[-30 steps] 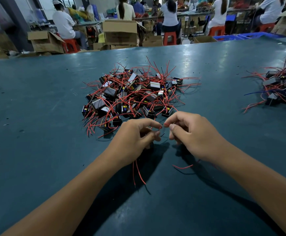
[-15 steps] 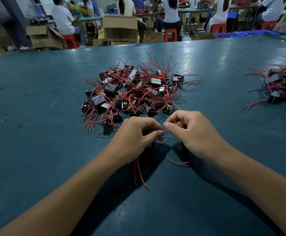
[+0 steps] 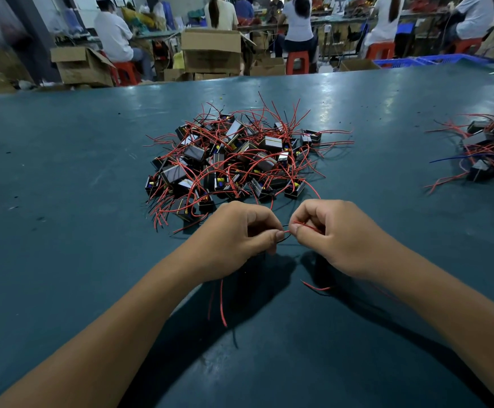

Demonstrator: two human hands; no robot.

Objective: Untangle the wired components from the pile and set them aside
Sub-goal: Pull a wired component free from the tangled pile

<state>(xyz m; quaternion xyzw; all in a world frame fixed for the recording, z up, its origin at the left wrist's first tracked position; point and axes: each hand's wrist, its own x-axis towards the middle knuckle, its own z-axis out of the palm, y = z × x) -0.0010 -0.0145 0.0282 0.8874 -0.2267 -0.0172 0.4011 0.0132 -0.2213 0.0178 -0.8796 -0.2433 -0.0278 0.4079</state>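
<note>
Since a second ago the two hands have drawn slightly apart, so a short stretch of red wire (image 3: pixel 286 232) now shows in the gap between the thumbs, with a dark wire looping just under it. The loose red end by the right wrist lay further toward the left hand then. The pile (image 3: pixel 234 163) has stayed as it was.

The table (image 3: pixel 63 187) is a dull blue-green top with a sheen toward its far edge. The pile sits on it just beyond the hands, a heap of small black blocks with red leads sticking out on every side. A second heap (image 3: pixel 487 154) lies well apart from the pile, at the table's right edge, one blue lead among its red ones. Beyond the table, people (image 3: pixel 113 36) sit on red stools (image 3: pixel 297 61) with their backs turned, among open cardboard boxes (image 3: pixel 210 50).

The left hand (image 3: pixel 236 240) is just on the near side of the pile, fingers curled, thumb and forefinger pinching the wire; red tails (image 3: pixel 222 301) hang from under its wrist. The right hand (image 3: pixel 331 234) is beside it, knuckles up, fingers curled, thumb pinching the same wire, which runs on across its folded fingers. A red end (image 3: pixel 316 287) lies on the table below that wrist. Whether either hand holds a block I cannot tell.
</note>
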